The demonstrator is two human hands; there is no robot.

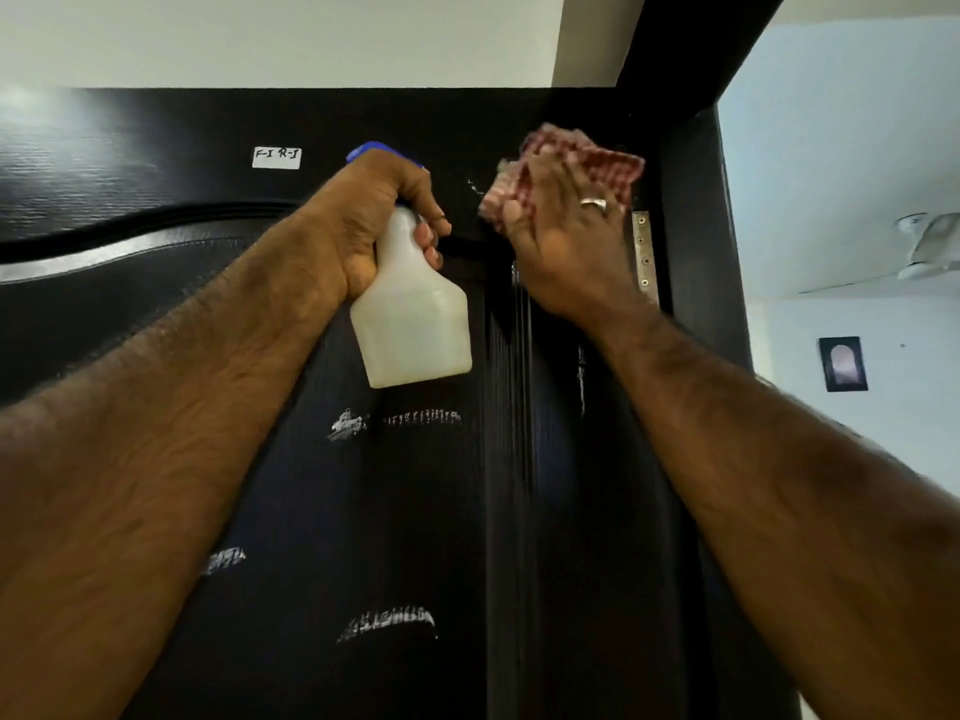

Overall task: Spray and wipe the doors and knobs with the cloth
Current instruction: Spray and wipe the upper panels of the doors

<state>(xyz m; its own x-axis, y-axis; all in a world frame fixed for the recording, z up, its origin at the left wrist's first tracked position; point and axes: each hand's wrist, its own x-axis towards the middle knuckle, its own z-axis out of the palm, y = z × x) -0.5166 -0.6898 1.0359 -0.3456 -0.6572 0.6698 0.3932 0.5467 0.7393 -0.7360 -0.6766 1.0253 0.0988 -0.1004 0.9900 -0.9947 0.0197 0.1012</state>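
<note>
Door (156,314), black and glossy, fills most of the frame, with a small white label (277,158) stuck on it at upper left of centre. White smears (387,623) streak its lower middle. At centre, the left hand (376,215) grips the neck of a white spray bottle (413,324), fingers curled round it under the blue spray head (371,150); the bottle hangs upright just in front of the door. Right of centre, the right hand (561,236), a ring (594,204) on one finger, presses a red-and-white checked cloth (576,158) flat against the door's upper part with straight fingers. A metal hinge (644,257) shows just beside that hand. At far right, a pale wall bears a small dark framed picture (842,363).
</note>
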